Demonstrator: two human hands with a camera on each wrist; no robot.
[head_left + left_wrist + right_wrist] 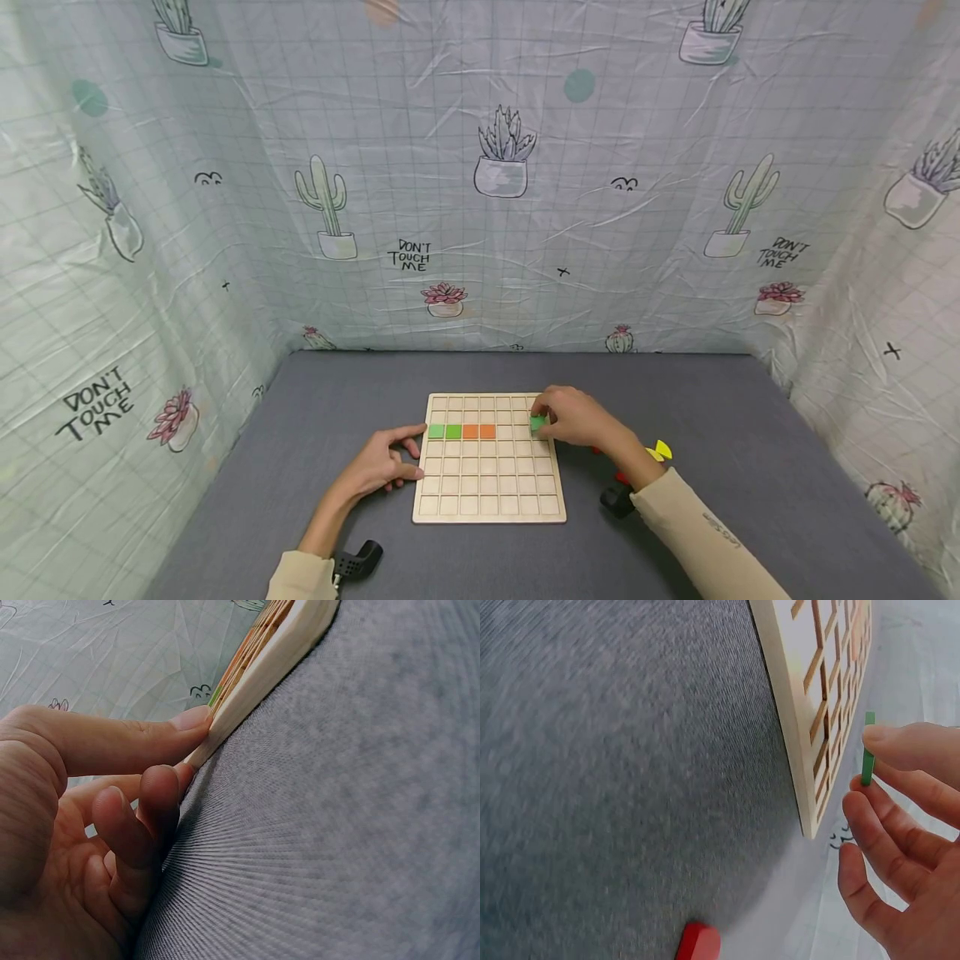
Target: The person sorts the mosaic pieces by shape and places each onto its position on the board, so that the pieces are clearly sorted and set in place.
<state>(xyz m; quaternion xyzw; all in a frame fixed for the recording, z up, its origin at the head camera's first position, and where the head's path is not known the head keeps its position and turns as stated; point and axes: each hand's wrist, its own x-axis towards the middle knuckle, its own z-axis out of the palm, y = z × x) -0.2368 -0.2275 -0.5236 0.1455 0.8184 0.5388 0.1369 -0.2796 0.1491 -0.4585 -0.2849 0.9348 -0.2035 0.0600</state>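
Tabletop [480, 562] bears obscured red pieces [698, 943], right grip [576, 416] pinching green tile [536, 423], left grip [377, 461] released.

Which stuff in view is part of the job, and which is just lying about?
In the job:
- wooden grid board, left hand touching its edge
- green tile, held by right hand
- two green tiles and two orange tiles, in one row

Lying about (untouched, maybe spares):
- red pieces
- yellow pieces, near the right forearm
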